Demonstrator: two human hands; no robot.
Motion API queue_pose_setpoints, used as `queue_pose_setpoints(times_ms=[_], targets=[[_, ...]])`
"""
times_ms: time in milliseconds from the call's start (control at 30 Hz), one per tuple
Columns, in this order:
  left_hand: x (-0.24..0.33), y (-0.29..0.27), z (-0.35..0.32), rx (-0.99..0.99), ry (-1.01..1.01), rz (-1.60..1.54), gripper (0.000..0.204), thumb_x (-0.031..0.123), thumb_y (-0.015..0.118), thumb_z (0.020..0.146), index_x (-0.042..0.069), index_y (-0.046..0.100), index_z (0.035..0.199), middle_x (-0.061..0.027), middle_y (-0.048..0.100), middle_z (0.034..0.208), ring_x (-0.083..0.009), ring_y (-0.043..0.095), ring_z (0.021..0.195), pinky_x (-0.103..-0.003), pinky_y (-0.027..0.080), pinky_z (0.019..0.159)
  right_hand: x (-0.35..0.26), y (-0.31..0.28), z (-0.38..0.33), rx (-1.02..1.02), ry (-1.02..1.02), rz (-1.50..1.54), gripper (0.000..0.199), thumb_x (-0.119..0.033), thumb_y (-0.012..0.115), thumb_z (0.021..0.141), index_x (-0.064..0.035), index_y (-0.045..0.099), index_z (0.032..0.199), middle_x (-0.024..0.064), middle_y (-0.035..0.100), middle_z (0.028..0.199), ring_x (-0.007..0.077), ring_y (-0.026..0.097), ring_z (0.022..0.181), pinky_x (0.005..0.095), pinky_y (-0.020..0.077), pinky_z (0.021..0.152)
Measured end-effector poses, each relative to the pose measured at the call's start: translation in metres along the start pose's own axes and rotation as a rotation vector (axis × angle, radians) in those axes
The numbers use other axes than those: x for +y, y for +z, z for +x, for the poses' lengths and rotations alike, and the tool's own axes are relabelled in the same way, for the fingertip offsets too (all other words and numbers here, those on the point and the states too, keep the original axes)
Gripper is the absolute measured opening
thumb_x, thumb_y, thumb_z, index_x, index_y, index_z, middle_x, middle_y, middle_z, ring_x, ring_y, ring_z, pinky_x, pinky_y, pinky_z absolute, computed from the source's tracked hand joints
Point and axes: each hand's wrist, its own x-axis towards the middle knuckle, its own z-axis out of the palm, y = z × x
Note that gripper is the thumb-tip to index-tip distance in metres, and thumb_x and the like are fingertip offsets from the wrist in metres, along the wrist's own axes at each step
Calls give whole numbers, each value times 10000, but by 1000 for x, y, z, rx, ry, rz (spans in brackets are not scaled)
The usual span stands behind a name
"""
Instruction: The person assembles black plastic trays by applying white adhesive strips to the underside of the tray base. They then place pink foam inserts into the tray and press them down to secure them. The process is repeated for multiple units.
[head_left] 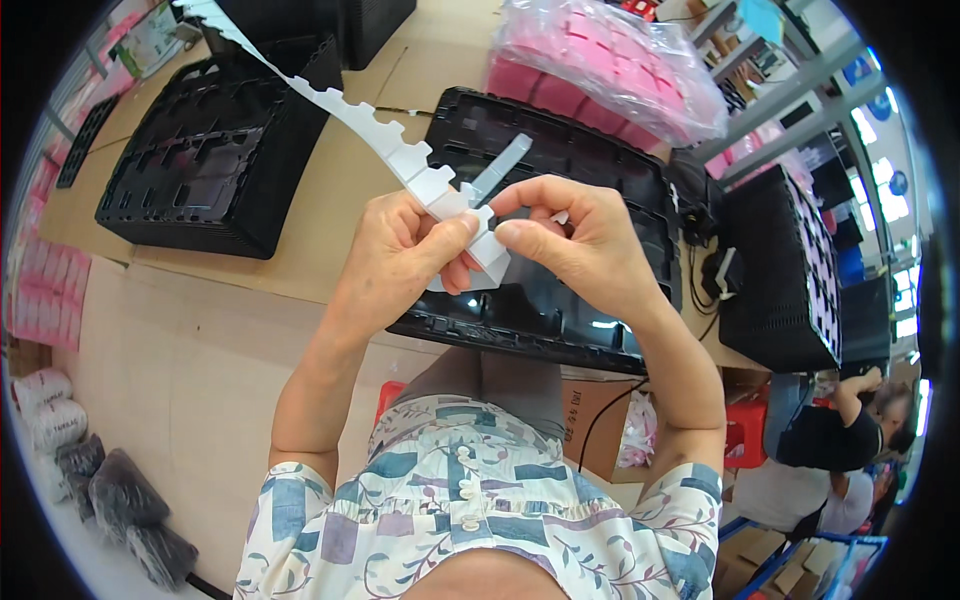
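Note:
A long white strip with notched, tab-like edges (pixel 365 125) runs from the upper left down to my hands, its near end folded. My left hand (pixel 392 262) is closed on that end, thumb pressed on top. My right hand (pixel 585 240) is closed beside it, thumb and forefinger nearly together at the strip's edge. A small white bit shows by its curled fingers; what the fingertips grip is too small to tell. Beyond them a grey flat bar (pixel 505 165) slants up from the strip. Underneath lies a large glossy black plastic panel (pixel 540 318).
Black ribbed housings stand at left (pixel 200 160) and right (pixel 775 270) on the brown tabletop (pixel 310 225). Pink parts in clear plastic (pixel 610 70) are stacked at the back. Black cables (pixel 700 270) lie right of the panel. Another person (pixel 830 435) is at far right.

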Motion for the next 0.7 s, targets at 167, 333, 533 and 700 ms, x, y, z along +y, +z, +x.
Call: queue_pose_setpoints(times_ms=[167, 333, 533, 700], targets=[[-2, 23, -8, 46, 113, 72, 201, 135, 626, 950, -61, 670, 969, -82, 692, 807, -94, 652, 694, -232, 545, 613, 2, -3, -22, 56, -17, -59, 148, -138, 733, 844, 6, 698, 850, -46, 424, 548, 25, 400, 538, 238, 347, 475], [-12, 42, -4, 43, 162, -38, 167, 99, 606, 951, -49, 681, 939, -71, 693, 852, -104, 653, 785, -255, 543, 727, 8, 1, -38, 291, -417, -482, 73, -71, 697, 808, -11, 657, 799, -1, 452, 578, 85, 452, 493, 247, 373, 447], [-29, 65, 3, 111, 188, -137, 163, 96, 589, 969, -43, 674, 958, -77, 692, 907, -95, 638, 781, -247, 519, 695, 33, -5, -43, 519, -943, -1014, 65, -40, 675, 775, -32, 630, 820, -10, 421, 632, 137, 475, 474, 284, 381, 412], [-35, 79, -5, 76, 289, -83, 245, 98, 585, 969, -41, 549, 1169, -121, 665, 1027, -132, 655, 857, -248, 548, 722, 4, -16, -50, 265, -66, -118, 152, -100, 729, 806, -2, 639, 732, 0, 530, 548, 26, 438, 545, 227, 355, 478]])
